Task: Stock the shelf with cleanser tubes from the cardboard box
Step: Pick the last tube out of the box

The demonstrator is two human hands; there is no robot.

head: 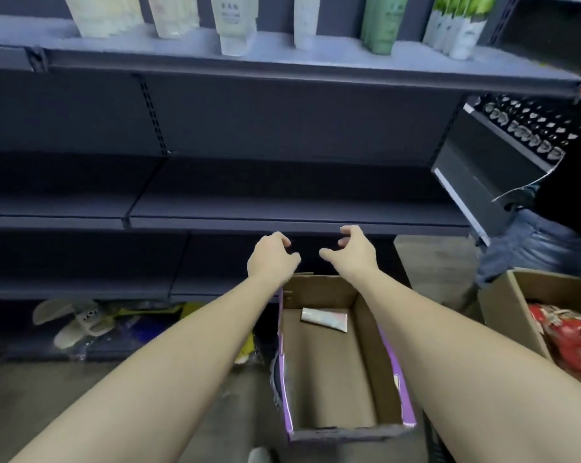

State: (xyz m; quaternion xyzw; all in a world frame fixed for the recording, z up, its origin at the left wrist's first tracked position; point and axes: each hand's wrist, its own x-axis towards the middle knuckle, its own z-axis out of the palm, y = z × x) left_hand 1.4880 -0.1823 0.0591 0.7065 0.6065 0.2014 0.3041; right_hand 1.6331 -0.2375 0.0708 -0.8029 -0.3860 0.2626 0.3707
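Above the floor, dark shelves fill my view with tubes standing on the top one, below them my box holds one tube, and my left hand and right hand hover over it, fingers loosely curled, empty.

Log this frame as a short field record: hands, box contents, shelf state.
left hand: empty, fingers curled, above box's far end
right hand: empty, open
brown cardboard box with purple edging: on floor, holds one pale iridescent cleanser tube, lying flat
top grey metal shelf: upright white and green tubes
middle grey shelf: nothing on it
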